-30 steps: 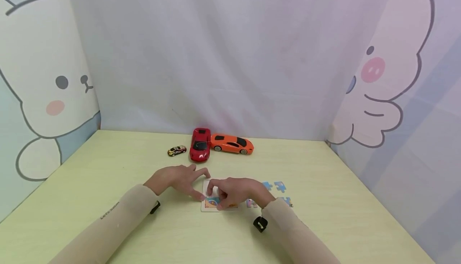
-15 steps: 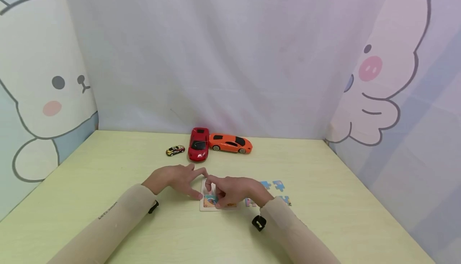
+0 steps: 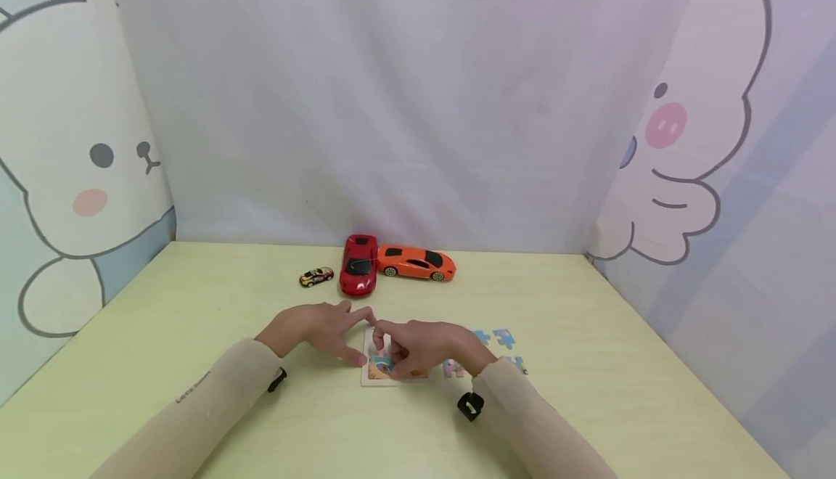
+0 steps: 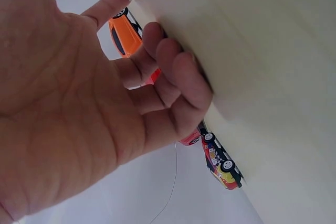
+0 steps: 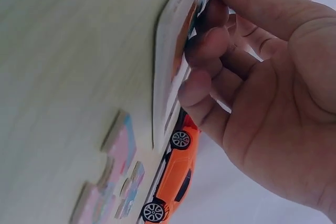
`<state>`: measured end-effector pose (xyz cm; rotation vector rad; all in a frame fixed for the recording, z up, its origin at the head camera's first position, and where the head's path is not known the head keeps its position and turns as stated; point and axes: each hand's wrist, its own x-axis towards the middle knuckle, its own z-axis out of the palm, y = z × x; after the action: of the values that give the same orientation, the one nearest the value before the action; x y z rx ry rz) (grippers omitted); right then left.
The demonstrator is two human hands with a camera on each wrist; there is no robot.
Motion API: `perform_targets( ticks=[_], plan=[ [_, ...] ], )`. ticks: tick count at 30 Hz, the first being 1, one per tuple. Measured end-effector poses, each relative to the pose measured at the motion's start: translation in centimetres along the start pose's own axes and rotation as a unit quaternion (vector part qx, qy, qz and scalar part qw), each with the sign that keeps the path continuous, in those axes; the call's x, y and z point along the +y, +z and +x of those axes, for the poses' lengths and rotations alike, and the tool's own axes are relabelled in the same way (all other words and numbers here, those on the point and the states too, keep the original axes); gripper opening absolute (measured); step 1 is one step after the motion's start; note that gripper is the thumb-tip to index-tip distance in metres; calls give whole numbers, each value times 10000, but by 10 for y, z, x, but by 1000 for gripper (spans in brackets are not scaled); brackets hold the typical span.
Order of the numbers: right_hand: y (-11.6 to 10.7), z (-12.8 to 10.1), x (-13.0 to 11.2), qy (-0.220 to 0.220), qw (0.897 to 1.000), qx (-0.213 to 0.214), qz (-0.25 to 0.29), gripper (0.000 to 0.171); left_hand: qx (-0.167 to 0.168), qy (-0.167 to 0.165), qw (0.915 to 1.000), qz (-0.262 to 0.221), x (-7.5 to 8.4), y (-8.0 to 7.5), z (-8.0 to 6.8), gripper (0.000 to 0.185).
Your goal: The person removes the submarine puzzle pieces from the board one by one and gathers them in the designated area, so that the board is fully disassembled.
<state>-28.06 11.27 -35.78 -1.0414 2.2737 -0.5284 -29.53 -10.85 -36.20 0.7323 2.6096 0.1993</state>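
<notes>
A small puzzle board point(image 3: 364, 379) with a pale rim lies on the table, its picture partly covered by my right hand. My left hand point(image 3: 320, 325) is at the board's left side, thumb at the left edge and index finger near the far left corner. Its other fingers bend loosely toward the tabletop in the left wrist view. Over the board, my right hand point(image 3: 424, 347) points its bent index finger down at the picture, and its thumb rests near the front. Whether a piece lies under those fingertips is hidden. Several loose jigsaw pieces point(image 3: 504, 338) lie right of the board.
Behind the hands stand a red toy car point(image 3: 358, 266), an orange toy car point(image 3: 416, 263) and a smaller patterned toy car point(image 3: 316, 276). A pale curtain point(image 3: 392, 101) hangs along the table's far edge, with cartoon-printed cloth on both sides.
The right index finger has shifted slightly left and now meets or nearly meets the left index fingertip. The left hand stays by the board. The head view has turned slightly.
</notes>
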Motion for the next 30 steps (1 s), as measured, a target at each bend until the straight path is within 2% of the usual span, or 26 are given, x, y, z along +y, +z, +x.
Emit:
perform_targets(
  ticks=[7, 12, 17, 23, 30],
  plan=[
    [-3, 1, 1, -193, 9992, 344, -83, 16, 28, 34, 9999, 99, -1, 0, -2, 63],
    [-8, 1, -3, -361, 9983, 409, -197, 16, 26, 13, 10000, 56, -2, -1, -6, 62],
    [-14, -8, -6, -538, 9973, 430, -264, 15, 59, 8, 10000, 53, -3, 2, -5, 62],
    [-17, -27, 1, -439, 9976, 407, -345, 16, 56, 12, 10000, 44, 0, 5, 1, 63],
    [-16, -46, 9, -268, 9981, 317, -461, 16, 8, -124, 9999, 40, 1, 4, 1, 64]
  ],
)
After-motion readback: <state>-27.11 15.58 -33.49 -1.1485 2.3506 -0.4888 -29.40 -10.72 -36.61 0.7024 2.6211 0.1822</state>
